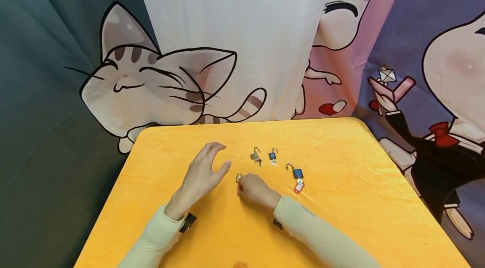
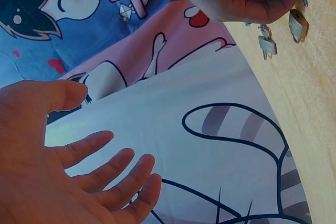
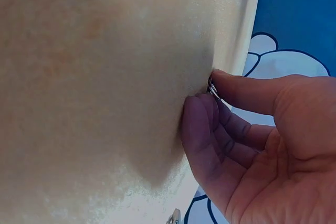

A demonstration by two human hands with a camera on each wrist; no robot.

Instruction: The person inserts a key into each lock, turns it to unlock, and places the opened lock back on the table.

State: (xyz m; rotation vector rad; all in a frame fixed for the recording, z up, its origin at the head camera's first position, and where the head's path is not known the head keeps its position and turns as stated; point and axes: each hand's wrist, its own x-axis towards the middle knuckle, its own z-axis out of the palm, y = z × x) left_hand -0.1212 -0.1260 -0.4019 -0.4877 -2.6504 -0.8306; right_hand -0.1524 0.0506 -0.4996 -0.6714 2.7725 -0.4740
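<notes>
My right hand (image 1: 257,191) is low over the table, thumb and fingertips pinching a small silvery key (image 3: 212,88); most of it is hidden by the fingers. Right beside those fingertips lies a small brass padlock (image 2: 297,25), which shows only partly in the head view. My left hand (image 1: 201,174) hovers to the left, its fingers spread and relaxed, holding nothing. Farther back on the table are a brass padlock (image 1: 254,156) with keys and a small blue padlock (image 1: 272,156) with keys, both with raised shackles. A larger blue padlock (image 1: 297,173) lies at the right, its shackle open.
The larger blue padlock's key carries a red tag (image 1: 299,187). A yellow cloth covers the table (image 1: 363,205). Behind it hangs a curtain (image 1: 242,15) printed with a cartoon cat and figures, close to the table's back edge.
</notes>
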